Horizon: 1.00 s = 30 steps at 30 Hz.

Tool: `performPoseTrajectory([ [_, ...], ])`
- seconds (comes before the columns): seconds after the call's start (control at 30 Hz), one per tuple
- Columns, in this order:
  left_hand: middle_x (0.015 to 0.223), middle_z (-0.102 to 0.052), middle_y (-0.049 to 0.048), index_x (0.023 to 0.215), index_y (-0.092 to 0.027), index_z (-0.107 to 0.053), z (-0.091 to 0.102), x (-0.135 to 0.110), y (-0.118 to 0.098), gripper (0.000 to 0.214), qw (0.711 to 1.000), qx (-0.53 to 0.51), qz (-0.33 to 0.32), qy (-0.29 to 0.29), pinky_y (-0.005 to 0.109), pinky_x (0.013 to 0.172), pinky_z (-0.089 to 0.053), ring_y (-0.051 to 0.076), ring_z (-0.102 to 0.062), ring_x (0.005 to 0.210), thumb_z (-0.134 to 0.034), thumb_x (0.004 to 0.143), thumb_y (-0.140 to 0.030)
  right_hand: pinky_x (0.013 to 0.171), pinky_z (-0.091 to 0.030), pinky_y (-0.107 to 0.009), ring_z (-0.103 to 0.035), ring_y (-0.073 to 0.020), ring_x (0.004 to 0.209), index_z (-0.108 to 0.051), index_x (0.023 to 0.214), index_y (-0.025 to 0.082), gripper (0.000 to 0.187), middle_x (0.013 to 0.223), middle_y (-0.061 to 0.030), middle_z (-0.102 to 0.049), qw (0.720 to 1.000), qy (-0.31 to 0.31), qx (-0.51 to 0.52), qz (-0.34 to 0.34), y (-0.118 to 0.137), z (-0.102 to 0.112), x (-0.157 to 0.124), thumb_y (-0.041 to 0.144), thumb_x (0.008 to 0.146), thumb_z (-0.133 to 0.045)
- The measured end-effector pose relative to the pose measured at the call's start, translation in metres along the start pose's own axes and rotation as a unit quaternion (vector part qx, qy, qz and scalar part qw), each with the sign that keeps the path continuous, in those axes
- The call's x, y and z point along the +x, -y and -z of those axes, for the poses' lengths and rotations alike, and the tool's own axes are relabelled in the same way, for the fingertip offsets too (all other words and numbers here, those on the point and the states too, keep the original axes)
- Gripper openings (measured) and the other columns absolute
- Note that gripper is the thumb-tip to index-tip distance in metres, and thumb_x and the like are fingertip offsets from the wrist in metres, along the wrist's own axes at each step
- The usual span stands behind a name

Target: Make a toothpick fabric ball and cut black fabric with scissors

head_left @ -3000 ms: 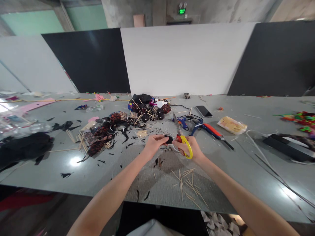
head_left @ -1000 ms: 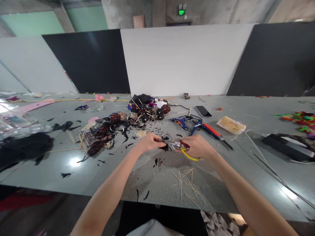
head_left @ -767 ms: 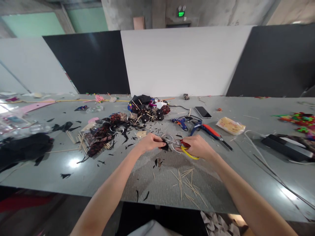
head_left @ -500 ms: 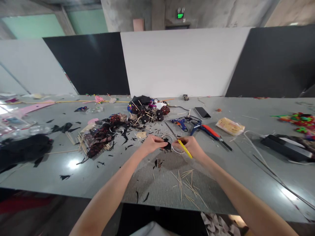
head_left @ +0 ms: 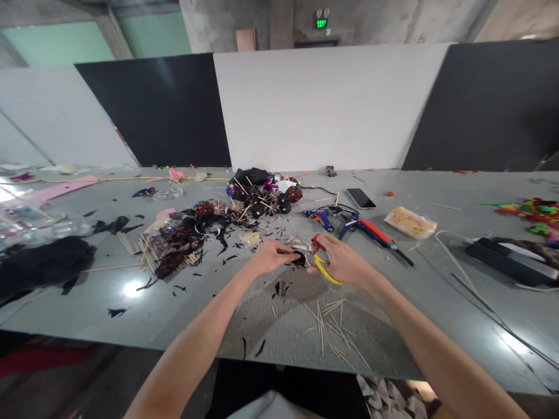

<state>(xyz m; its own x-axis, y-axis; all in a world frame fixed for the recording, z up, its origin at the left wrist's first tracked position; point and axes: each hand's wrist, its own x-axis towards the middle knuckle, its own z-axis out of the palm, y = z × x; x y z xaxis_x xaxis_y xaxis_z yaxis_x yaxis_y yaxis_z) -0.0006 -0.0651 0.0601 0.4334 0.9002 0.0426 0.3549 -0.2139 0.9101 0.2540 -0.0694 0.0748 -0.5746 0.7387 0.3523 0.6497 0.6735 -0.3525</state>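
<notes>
My left hand (head_left: 271, 256) pinches a small piece of black fabric (head_left: 299, 259) above the middle of the table. Close by on the right, my right hand (head_left: 348, 260) is closed around scissors (head_left: 324, 271) with yellow and red handles. Their blades point left towards the black piece; whether they touch it I cannot tell. A clear round rim, perhaps of a roll of tape, shows partly behind my fingers. Black scraps (head_left: 278, 288) lie just below my hands, and several thin wooden sticks (head_left: 321, 327) are scattered nearer the table's front edge.
Dark fabric balls stuck with sticks (head_left: 257, 201) are heaped behind my hands. Fabric and stick bundles (head_left: 177, 247) lie to the left. A blue glue gun (head_left: 322, 217), an orange-and-blue tool (head_left: 374, 231), a phone (head_left: 361, 198) and a yellow packet (head_left: 409, 222) lie to the right.
The scissors have turned in my right hand: their blades pointed up and away, and now face the black fabric. My fingers have moved into the handles. My left hand has barely moved.
</notes>
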Motion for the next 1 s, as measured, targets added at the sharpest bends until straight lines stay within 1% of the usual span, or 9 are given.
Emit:
performPoseTrajectory([
  [0.03, 0.070, -0.072, 0.0035, 0.088, -0.015, -0.084, 0.002, 0.000, -0.002, 0.035, 1.000, -0.007, -0.001, -0.004, 0.024, 0.058, -0.035, 0.014, -0.054, 0.061, -0.075, 0.082, -0.048, 0.076, -0.045, -0.033, -0.061, -0.0234, 0.084, -0.060, 0.097, 0.018, 0.038, 0.099, -0.0113, -0.067, 0.999, 0.001, -0.049, 0.020, -0.002, 0.003, 0.000, 0.051, 0.083, -0.073],
  [0.1, 0.086, -0.079, 0.0067, 0.100, -0.015, -0.085, 0.005, 0.000, -0.003, 0.036, 1.000, -0.013, -0.013, -0.014, 0.025, 0.063, -0.041, 0.018, -0.061, 0.071, -0.075, 0.082, -0.045, 0.076, -0.044, -0.033, -0.061, -0.0236, 0.082, -0.060, 0.093, 0.019, 0.032, 0.095, -0.0106, -0.068, 0.992, 0.007, -0.118, 0.041, -0.006, 0.007, -0.001, 0.048, 0.085, -0.072],
  [0.17, 0.093, -0.080, 0.0079, 0.103, -0.016, -0.085, 0.006, 0.000, -0.004, 0.036, 1.000, 0.003, -0.026, -0.016, 0.026, 0.065, -0.042, 0.020, -0.064, 0.076, -0.073, 0.084, -0.045, 0.075, -0.044, -0.033, -0.062, -0.0228, 0.080, -0.061, 0.091, 0.019, 0.028, 0.092, -0.0092, -0.069, 0.988, 0.009, -0.146, 0.055, -0.011, 0.008, -0.002, 0.044, 0.085, -0.071],
  [0.33, 0.090, -0.079, 0.0083, 0.098, -0.016, -0.085, 0.006, 0.000, 0.002, 0.034, 0.998, 0.037, -0.039, -0.012, 0.025, 0.062, -0.038, 0.018, -0.062, 0.073, -0.072, 0.085, -0.045, 0.078, -0.044, -0.032, -0.065, -0.0220, 0.083, -0.065, 0.093, 0.019, 0.025, 0.091, -0.0078, -0.071, 0.983, 0.000, -0.168, 0.074, -0.019, 0.008, -0.004, 0.043, 0.088, -0.069],
  [0.47, 0.087, -0.076, 0.0075, 0.096, -0.015, -0.085, 0.007, 0.002, 0.006, 0.034, 0.999, 0.031, -0.043, -0.013, 0.025, 0.062, -0.037, 0.016, -0.059, 0.072, -0.073, 0.085, -0.045, 0.074, -0.043, -0.032, -0.064, -0.0213, 0.079, -0.066, 0.090, 0.018, 0.034, 0.086, -0.0075, -0.071, 0.980, -0.006, -0.189, 0.070, -0.021, 0.011, -0.005, 0.052, 0.090, -0.067],
  [0.57, 0.082, -0.073, 0.0063, 0.093, -0.014, -0.085, 0.007, 0.003, 0.007, 0.034, 0.999, 0.028, -0.034, -0.017, 0.025, 0.062, -0.035, 0.015, -0.055, 0.070, -0.075, 0.083, -0.045, 0.073, -0.042, -0.031, -0.065, -0.0211, 0.079, -0.068, 0.089, 0.018, 0.036, 0.085, -0.0083, -0.071, 0.976, -0.015, -0.204, 0.080, -0.024, 0.010, -0.005, 0.054, 0.091, -0.066],
  [0.7, 0.074, -0.067, 0.0034, 0.089, -0.014, -0.084, 0.008, 0.003, 0.008, 0.037, 1.000, 0.015, -0.023, -0.014, 0.025, 0.059, -0.029, 0.012, -0.046, 0.064, -0.075, 0.082, -0.048, 0.072, -0.041, -0.031, -0.064, -0.0199, 0.076, -0.069, 0.088, 0.017, 0.033, 0.085, -0.0078, -0.071, 0.971, -0.026, -0.219, 0.090, -0.032, 0.007, -0.006, 0.050, 0.091, -0.067],
  [0.87, 0.061, -0.055, -0.0016, 0.080, -0.013, -0.081, 0.008, 0.002, 0.007, 0.037, 1.000, 0.016, -0.016, -0.012, 0.025, 0.057, -0.022, 0.010, -0.035, 0.058, -0.073, 0.083, -0.049, 0.071, -0.040, -0.031, -0.064, -0.0193, 0.075, -0.071, 0.088, 0.016, 0.025, 0.083, -0.0078, -0.071, 0.969, -0.038, -0.223, 0.103, -0.037, 0.006, -0.008, 0.040, 0.090, -0.066],
  [1.0, 0.060, -0.054, -0.0020, 0.082, -0.013, -0.081, 0.009, 0.002, 0.006, 0.035, 1.000, 0.010, -0.002, -0.015, 0.025, 0.056, -0.021, 0.010, -0.033, 0.057, -0.073, 0.083, -0.047, 0.070, -0.040, -0.031, -0.064, -0.0201, 0.076, -0.073, 0.088, 0.016, 0.024, 0.083, -0.0091, -0.071, 0.970, -0.039, -0.217, 0.099, -0.036, 0.007, -0.008, 0.038, 0.090, -0.065],
])
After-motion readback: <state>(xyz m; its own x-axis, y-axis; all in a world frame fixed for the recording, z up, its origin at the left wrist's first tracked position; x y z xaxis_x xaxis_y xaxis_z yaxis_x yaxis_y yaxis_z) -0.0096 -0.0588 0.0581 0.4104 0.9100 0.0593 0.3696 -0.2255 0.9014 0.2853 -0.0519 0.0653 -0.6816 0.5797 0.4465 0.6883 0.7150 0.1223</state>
